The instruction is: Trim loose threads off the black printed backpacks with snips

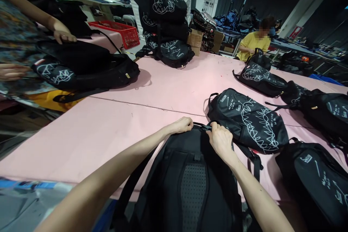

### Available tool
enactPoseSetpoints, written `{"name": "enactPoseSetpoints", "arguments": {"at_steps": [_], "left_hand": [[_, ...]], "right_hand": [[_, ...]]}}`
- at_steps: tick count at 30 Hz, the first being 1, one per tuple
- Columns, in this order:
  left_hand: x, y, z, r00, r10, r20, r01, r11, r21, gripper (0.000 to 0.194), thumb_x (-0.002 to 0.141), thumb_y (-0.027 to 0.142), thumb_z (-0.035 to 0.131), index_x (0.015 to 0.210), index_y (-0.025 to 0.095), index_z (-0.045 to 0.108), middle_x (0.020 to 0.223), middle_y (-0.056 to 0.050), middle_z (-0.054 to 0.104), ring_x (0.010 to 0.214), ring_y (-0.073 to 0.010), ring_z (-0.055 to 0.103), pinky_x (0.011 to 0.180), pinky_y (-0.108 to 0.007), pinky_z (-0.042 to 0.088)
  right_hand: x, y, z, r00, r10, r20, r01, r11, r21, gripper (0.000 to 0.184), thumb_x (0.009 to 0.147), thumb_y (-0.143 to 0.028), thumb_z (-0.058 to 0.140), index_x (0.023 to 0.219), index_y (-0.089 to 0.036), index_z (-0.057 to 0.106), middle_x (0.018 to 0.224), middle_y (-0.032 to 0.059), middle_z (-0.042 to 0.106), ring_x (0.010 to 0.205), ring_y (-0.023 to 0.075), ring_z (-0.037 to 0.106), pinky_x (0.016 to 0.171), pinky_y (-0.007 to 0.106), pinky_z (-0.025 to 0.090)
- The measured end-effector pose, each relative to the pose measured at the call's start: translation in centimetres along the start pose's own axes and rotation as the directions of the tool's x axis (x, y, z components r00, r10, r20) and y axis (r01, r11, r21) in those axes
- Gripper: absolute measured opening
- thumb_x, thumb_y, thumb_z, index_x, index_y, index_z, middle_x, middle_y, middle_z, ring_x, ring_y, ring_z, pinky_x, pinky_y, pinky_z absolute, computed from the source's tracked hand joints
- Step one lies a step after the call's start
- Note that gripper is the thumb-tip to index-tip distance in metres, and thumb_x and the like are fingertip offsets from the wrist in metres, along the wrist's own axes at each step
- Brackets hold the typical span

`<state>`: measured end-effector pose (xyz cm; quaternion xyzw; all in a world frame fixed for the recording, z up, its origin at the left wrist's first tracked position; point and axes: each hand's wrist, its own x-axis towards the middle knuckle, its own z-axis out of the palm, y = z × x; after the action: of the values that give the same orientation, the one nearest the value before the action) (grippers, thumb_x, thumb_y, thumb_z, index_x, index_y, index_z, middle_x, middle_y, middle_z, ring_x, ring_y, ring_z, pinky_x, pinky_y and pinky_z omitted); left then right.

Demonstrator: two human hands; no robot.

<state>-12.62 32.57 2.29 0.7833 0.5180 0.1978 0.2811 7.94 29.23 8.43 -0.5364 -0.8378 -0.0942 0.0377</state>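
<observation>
A black backpack (168, 174) stands in front of me, its padded back panel facing me and its top against the pink table's near part. My left hand (183, 124) is closed on the black top edge of this backpack, left of its middle. Just to the right, my right hand (221, 139) grips the same top edge near the zipper, with its fingers curled over. A dark strip, seemingly the zipper opening, runs between the two hands. The fingertips of both hands are partly hidden. Beyond my right hand lies another black backpack (252, 119) with white scribbles and lettering.
Several printed black backpacks (318, 174) lie along the right of the pink table (81, 134). More are stacked (165, 25) at the far edge. At left, a co-worker's hands (63, 32) handle an opened backpack (108, 67). A person in yellow (246, 45) works at the back right.
</observation>
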Motion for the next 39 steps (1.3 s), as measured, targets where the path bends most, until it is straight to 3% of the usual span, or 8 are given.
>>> {"name": "enactPoseSetpoints", "arguments": {"at_steps": [6,9,13,28,39], "left_hand": [[-0.7,0.3,0.2,0.998,-0.025,-0.062,0.021,0.998,-0.063,0.014,0.069,0.015,0.041,0.066,0.014,0.054,0.066,-0.001,0.055,0.060,-0.0121,0.049,0.056,-0.021,0.036],[-1.0,0.5,0.3,0.994,-0.035,-0.104,0.029,0.998,-0.059,0.014,0.072,0.015,0.040,0.067,0.015,0.053,0.069,-0.002,0.054,0.063,-0.0131,0.049,0.060,-0.023,0.037],[-1.2,0.6,0.4,0.991,-0.042,-0.128,0.035,0.998,-0.057,0.014,0.074,0.014,0.040,0.068,0.015,0.053,0.070,-0.002,0.053,0.064,-0.0136,0.048,0.062,-0.024,0.037],[-1.3,0.2,0.9,0.985,-0.035,-0.170,0.023,0.997,-0.075,0.012,0.073,0.011,0.041,0.066,0.016,0.051,0.070,-0.001,0.050,0.064,-0.0136,0.046,0.063,-0.026,0.036],[-1.3,0.0,1.1,0.961,-0.115,-0.251,0.041,0.958,-0.283,0.011,0.071,0.017,0.047,0.064,0.016,0.056,0.071,-0.002,0.056,0.068,-0.0148,0.050,0.069,-0.027,0.039]], "right_hand": [[2.0,-1.1,0.0,0.998,-0.055,0.043,0.052,0.997,0.062,0.018,0.085,-0.034,0.054,0.085,-0.017,0.059,0.084,0.0073,0.065,0.080,0.0212,0.060,0.061,0.027,0.037],[2.9,-1.7,0.7,0.990,-0.050,0.130,0.035,0.993,0.111,0.021,0.085,-0.035,0.052,0.084,-0.018,0.063,0.082,0.0073,0.068,0.078,0.0208,0.062,0.059,0.026,0.036],[3.4,-1.7,1.2,0.990,-0.024,0.136,0.005,0.990,0.143,0.022,0.086,-0.036,0.051,0.086,-0.019,0.065,0.085,0.0067,0.069,0.078,0.0200,0.063,0.060,0.024,0.036],[4.6,-2.5,1.0,0.971,-0.054,0.233,0.027,0.993,0.119,0.026,0.085,-0.039,0.052,0.089,-0.018,0.067,0.087,0.0101,0.069,0.083,0.0220,0.065,0.066,0.025,0.040],[4.7,-2.3,0.8,0.965,-0.019,0.263,-0.026,0.985,0.168,0.021,0.083,-0.034,0.053,0.088,-0.019,0.067,0.087,0.0088,0.069,0.084,0.0216,0.064,0.065,0.025,0.039]]}}
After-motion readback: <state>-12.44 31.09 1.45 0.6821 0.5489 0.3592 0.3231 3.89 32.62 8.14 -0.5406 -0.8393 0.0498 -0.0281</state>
